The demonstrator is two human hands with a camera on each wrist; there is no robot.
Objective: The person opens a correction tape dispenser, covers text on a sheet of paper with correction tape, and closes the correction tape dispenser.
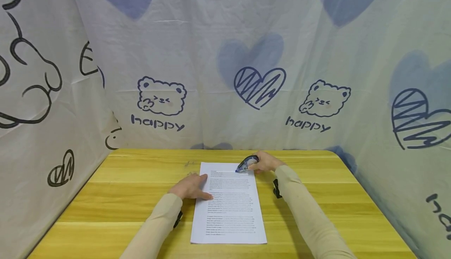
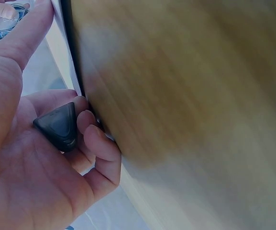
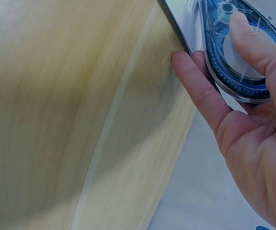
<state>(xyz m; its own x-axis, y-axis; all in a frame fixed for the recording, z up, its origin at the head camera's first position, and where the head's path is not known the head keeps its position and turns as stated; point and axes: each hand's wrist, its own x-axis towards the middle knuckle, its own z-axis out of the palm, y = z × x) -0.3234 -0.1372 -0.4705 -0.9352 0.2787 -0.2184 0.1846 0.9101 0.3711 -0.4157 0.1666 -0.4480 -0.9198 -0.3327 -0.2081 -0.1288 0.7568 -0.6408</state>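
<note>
A printed sheet of paper [image 1: 234,223] lies upright to me on the wooden table. My right hand [image 1: 267,162] pinches a clear-and-blue correction tape [image 1: 248,163] near the page's upper right, its tip at the top lines of text. In the right wrist view, the thumb presses on the correction tape's [image 3: 238,52] round casing with fingers behind it. My left hand [image 1: 190,187] rests on the page's left edge, thumb and forefinger spread. The left wrist view shows a small dark triangular cap [image 2: 59,127] held in that palm by the curled fingers.
The yellow wooden table [image 1: 123,196] extends to both sides of the page. A pale cloth curtain [image 1: 211,55] with hearts and bears hangs behind it and at both sides. Dark bands are worn at both wrists.
</note>
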